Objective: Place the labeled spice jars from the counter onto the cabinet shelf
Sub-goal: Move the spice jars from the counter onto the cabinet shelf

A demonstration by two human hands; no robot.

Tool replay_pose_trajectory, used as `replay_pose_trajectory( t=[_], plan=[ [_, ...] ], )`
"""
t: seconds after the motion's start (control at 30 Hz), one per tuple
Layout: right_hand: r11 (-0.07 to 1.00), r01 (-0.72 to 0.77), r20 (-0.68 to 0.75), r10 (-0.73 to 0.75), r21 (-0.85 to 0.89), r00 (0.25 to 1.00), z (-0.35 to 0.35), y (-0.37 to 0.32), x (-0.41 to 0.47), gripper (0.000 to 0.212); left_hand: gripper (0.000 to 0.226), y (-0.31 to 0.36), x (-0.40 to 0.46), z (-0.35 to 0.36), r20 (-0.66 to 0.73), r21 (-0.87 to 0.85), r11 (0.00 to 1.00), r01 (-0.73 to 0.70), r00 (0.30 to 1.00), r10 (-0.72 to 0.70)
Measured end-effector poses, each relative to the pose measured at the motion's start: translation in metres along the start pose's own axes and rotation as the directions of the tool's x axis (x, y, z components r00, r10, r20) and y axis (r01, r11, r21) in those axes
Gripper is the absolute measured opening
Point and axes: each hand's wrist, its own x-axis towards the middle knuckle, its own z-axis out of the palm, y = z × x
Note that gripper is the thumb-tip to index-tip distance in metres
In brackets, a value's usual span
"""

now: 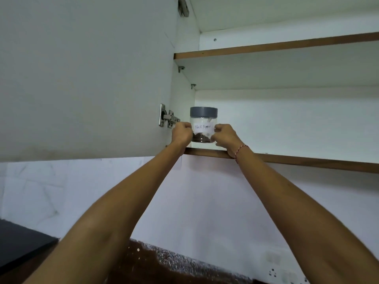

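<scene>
Fingers [185,128] of both hands hold the jar [203,128] by its sides on the shelf [287,158]; it seems light, smooth, maybe slippery plastic.

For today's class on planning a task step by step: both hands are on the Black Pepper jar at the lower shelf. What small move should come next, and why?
Probably let go and draw both hands back. The jar stands upright at the shelf's left end, label facing out, while the left hand and right hand grip its sides.
</scene>
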Motion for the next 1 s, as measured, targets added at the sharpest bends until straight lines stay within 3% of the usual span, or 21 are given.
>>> replay_pose_trajectory(
  t=[0.03, 0.1, 0.27, 0.37, 0.7, 0.83, 0.9, 1.0],
  plan=[
    [0.999, -0.039, 0.061, 0.039, 0.006, 0.997, 0.002, 0.001, 0.008, 0.012, 0.033, -0.004, 0.008, 0.002, 0.024, 0.05, 0.999, 0.01, 1.0, -0.011],
    [0.996, -0.09, 0.138, 0.088, 0.007, 0.986, 0.007, 0.004, 0.024, 0.024, 0.026, -0.009, 0.019, 0.004, 0.049, 0.124, 0.991, 0.048, 0.997, -0.055],
    [0.98, -0.109, 0.296, 0.154, -0.164, 0.943, 0.017, 0.008, 0.048, 0.028, 0.035, -0.015, 0.045, 0.009, 0.12, 0.077, 0.982, 0.17, 0.977, -0.178],
    [0.957, -0.081, 0.33, 0.174, -0.278, 0.928, 0.021, 0.01, 0.055, 0.021, 0.034, -0.023, 0.057, 0.011, 0.17, 0.036, 0.965, 0.261, 0.95, -0.264],
    [0.951, -0.08, 0.33, 0.181, -0.298, 0.927, 0.028, 0.004, 0.051, 0.027, 0.042, -0.025, 0.058, 0.005, 0.174, -0.059, 0.947, 0.316, 0.937, -0.302],
    [0.962, -0.09, 0.179, 0.139, -0.258, 0.974, 0.022, 0.008, 0.042, 0.018, 0.03, -0.024, 0.053, 0.003, 0.072, -0.03, 0.971, 0.238, 0.969, -0.235],
    [0.925, -0.019, -0.03, 0.008, -0.38, 1.0, 0.018, 0.008, 0.035, 0.029, 0.025, -0.024, 0.047, 0.002, 0.01, 0.01, 0.997, 0.072, 0.997, -0.072],
    [0.803, 0.07, -0.261, -0.273, -0.591, 0.926, 0.019, 0.0, 0.017, 0.035, 0.029, -0.029, 0.029, 0.002, -0.039, 0.134, 0.973, -0.189, 0.98, 0.196]
  ],
)
